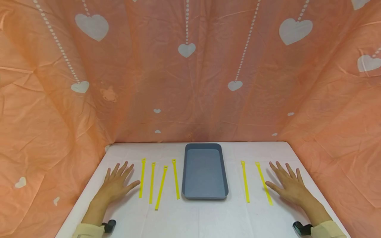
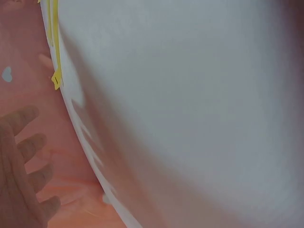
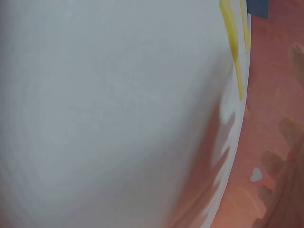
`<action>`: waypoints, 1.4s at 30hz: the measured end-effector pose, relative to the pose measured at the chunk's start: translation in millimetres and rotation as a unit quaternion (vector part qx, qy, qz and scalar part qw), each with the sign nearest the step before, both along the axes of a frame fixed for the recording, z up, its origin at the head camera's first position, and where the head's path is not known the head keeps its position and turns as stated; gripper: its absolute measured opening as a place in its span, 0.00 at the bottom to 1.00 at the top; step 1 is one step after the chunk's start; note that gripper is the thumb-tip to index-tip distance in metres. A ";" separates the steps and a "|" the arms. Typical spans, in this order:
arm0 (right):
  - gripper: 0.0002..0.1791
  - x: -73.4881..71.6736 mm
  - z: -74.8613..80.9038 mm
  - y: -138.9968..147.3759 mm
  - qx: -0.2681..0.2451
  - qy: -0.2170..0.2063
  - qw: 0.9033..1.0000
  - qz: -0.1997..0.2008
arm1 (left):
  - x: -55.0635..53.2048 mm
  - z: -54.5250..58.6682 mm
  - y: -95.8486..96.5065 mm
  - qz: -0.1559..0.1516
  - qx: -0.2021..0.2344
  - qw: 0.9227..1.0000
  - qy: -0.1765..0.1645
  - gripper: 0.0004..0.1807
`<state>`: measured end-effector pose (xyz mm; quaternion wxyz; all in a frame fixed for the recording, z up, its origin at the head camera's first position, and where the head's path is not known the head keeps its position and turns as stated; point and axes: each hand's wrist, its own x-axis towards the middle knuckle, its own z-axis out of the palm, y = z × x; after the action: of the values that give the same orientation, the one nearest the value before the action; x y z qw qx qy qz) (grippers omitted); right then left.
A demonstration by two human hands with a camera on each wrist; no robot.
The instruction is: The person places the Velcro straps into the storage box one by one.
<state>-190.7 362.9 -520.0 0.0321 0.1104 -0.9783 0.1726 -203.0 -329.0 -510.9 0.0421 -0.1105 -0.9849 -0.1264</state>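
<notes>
My left hand (image 1: 114, 185) hovers over the left part of the table, fingers spread and straight, holding nothing. Its thumb tip comes right beside the leftmost of several flat yellow straps (image 1: 142, 175), each with a slotted head at the far end. On the other side, my right hand (image 1: 290, 188) is likewise spread and holds nothing. Its thumb overlaps a slanted yellow strap (image 1: 260, 172) in the head view, and a second strap (image 1: 245, 181) lies left of that one. Between the two groups stands a shallow grey-blue rectangular tray (image 1: 204, 172).
A white cloth covers the table (image 1: 205, 218). Orange fabric (image 1: 208, 99) printed with white hearts hangs at the back and both sides. Dark wrist devices sit at the left cuff (image 1: 109, 226) and the right cuff (image 1: 302, 228).
</notes>
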 end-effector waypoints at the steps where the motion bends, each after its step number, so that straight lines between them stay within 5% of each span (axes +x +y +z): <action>1: 0.49 0.2 0.2 0.0 -0.001 -0.001 1.000 -0.001 | -0.2 0.3 0.2 -0.001 -0.001 1.000 0.000 0.48; 16: 0.49 -3.5 -3.0 -3.7 -0.035 -0.001 0.999 0.009 | 0.6 2.6 19.9 -0.020 0.016 1.000 0.014 0.48; 28: 0.49 -15.7 -2.3 -9.6 -0.120 -0.015 0.992 0.044 | -1.7 6.3 47.4 -0.038 0.019 0.999 0.021 0.48; 42: 0.50 -26.0 -2.3 -16.5 -0.140 -0.006 0.988 0.057 | -5.2 9.8 77.3 -0.064 0.027 0.997 0.014 0.48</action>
<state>-216.7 346.4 -522.3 0.0311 0.1598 -0.9367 0.3101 -208.2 -251.7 -501.1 0.0504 -0.1737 -0.9714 -0.1541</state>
